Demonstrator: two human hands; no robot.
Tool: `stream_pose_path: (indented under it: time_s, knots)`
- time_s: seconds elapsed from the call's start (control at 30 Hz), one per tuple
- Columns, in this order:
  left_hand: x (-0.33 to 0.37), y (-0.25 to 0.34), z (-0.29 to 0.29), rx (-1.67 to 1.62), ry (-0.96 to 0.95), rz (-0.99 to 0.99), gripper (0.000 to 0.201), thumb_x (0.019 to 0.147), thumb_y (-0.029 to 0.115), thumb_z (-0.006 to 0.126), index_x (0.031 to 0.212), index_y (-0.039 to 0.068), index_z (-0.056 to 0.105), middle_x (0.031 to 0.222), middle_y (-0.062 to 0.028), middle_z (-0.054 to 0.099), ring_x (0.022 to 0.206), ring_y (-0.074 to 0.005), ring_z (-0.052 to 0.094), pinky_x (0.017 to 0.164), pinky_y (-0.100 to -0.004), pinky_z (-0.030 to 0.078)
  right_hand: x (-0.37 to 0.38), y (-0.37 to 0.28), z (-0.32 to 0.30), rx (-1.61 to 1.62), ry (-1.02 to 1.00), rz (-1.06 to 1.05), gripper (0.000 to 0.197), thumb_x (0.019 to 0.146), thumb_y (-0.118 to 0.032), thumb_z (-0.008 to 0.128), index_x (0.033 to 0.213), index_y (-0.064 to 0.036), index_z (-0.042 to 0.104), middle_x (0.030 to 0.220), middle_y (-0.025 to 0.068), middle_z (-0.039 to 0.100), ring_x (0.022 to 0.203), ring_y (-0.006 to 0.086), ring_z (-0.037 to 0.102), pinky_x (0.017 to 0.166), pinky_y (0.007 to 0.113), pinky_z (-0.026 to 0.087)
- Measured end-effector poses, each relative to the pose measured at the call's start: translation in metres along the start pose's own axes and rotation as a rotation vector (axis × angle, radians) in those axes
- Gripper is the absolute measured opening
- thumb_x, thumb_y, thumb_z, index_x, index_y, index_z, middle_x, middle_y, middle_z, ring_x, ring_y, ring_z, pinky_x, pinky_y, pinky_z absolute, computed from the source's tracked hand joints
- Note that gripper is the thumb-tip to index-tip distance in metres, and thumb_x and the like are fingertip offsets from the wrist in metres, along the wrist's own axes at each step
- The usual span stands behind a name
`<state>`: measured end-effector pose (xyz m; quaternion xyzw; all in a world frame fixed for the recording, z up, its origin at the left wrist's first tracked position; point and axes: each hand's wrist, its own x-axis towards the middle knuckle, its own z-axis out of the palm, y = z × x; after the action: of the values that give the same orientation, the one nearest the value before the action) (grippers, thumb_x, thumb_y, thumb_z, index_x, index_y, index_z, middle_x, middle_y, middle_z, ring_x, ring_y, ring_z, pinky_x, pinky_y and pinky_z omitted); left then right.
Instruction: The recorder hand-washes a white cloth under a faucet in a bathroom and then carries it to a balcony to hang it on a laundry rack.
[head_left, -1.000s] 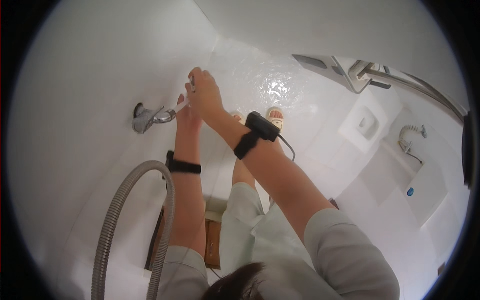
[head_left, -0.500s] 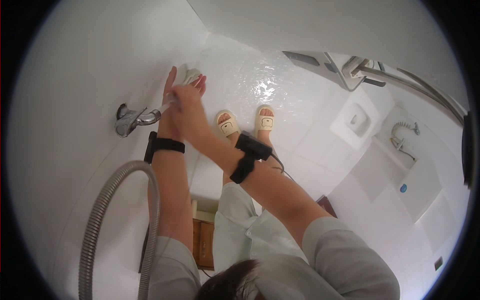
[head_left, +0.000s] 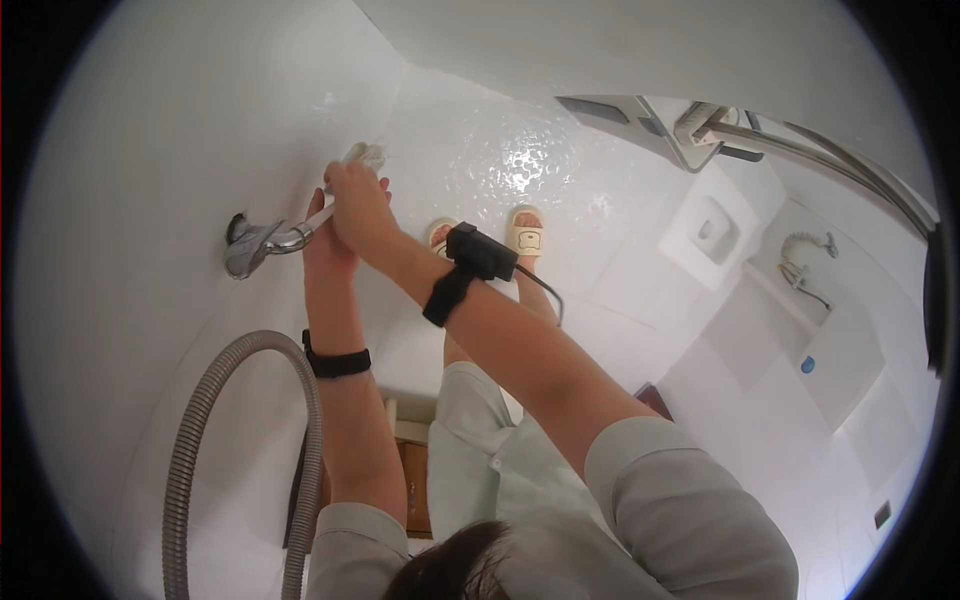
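Note:
My right hand point(head_left: 362, 203) lies across my left hand point(head_left: 332, 250), close to the wall tap point(head_left: 250, 247). Its fingers are curled; what they close on, if anything, is hidden. Most of the left hand's fingers are covered by the right; only a thumb and a bit of fingertip show. A whitish stream of water point(head_left: 318, 217) runs from the chrome spout to the hands. Just past the fingers shows a pale crumpled patch point(head_left: 368, 155), and I cannot tell whether it is wet cloth or splashing water. Black straps circle both forearms, the right one bearing a small black box point(head_left: 482, 252).
A grey ribbed hose point(head_left: 240, 345) loops up at the near left. Wet, glistening floor point(head_left: 525, 150) spreads beyond my cream slippers point(head_left: 527, 236). A squat toilet point(head_left: 708, 232) lies to the right, near a coiled hose with a metal fitting point(head_left: 797, 262). A wooden cabinet point(head_left: 415, 485) stands below.
Both hands have drawn together and slightly nearer the wall. The left palm, spread half a second ago, is now largely under the right hand. My right forearm has shifted left.

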<state>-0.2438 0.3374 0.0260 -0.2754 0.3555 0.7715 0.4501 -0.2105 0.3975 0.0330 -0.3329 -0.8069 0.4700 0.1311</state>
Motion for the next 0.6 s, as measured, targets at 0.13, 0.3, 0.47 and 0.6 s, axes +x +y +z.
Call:
stream_pose_path:
  time_s: [0.13,0.3,0.47,0.6]
  knots:
    - [-0.021,0.005,-0.044,0.014,-0.061,0.009,0.031,0.094,0.025,0.035,0.115,0.005,0.046,0.107,-0.0107,0.054,0.098,-0.0232,0.055,0.083,-0.0381,0.047,-0.035,-0.030,-0.009,0.239,-0.091,0.016,0.017,0.076,0.000,0.047,0.092,-0.0043,0.049,0.089,0.0179,0.055,0.088,0.0345,0.054,0.070,0.043,0.045]
    - [-0.002,0.021,-0.063,0.044,-0.154,0.024,0.030,0.093,0.022,0.039,0.118,0.007,0.046,0.109,-0.0092,0.054,0.100,-0.0214,0.054,0.084,-0.0362,0.047,-0.016,-0.044,-0.015,0.140,-0.248,0.182,0.017,0.077,-0.015,0.051,0.091,-0.0069,0.050,0.089,0.0149,0.056,0.081,0.0338,0.056,0.066,0.044,0.046]
    - [-0.013,-0.028,-0.007,0.175,0.131,0.219,0.022,0.090,0.018,0.046,0.110,0.008,0.048,0.104,-0.0064,0.055,0.095,-0.0178,0.055,0.080,-0.0317,0.047,0.017,0.051,-0.024,0.182,-0.159,0.557,0.026,0.082,-0.028,0.053,0.089,-0.0029,0.052,0.088,0.0155,0.058,0.077,0.0281,0.059,0.062,0.040,0.047]
    - [-0.014,0.011,-0.034,0.151,0.049,0.310,0.019,0.089,0.014,0.049,0.107,0.007,0.050,0.103,-0.0056,0.055,0.092,-0.0168,0.056,0.076,-0.0294,0.048,0.001,0.056,-0.028,0.729,-0.361,0.618,0.032,0.085,-0.030,0.053,0.099,-0.0019,0.050,0.090,0.0090,0.056,0.074,0.0172,0.054,0.060,0.032,0.045]
